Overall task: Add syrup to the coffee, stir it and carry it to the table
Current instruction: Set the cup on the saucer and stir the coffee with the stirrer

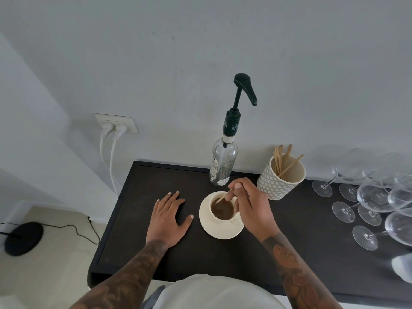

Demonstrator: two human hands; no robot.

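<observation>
Right hand pinches a stirrer dipped in the coffee cup, hiding its handle; left hand lies flat, unclenched.

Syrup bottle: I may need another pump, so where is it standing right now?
In the head view the syrup bottle stands upright at the back of the dark counter against the wall, just behind the coffee cup and left of the stirrer holder.

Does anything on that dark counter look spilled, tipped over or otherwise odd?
No spill shows. The cream cup of coffee sits upright on its cream saucer, the right hand holding a wooden stir stick in it. The clear glass pump bottle only seems to lean, probably from the wide-angle lens.
</observation>
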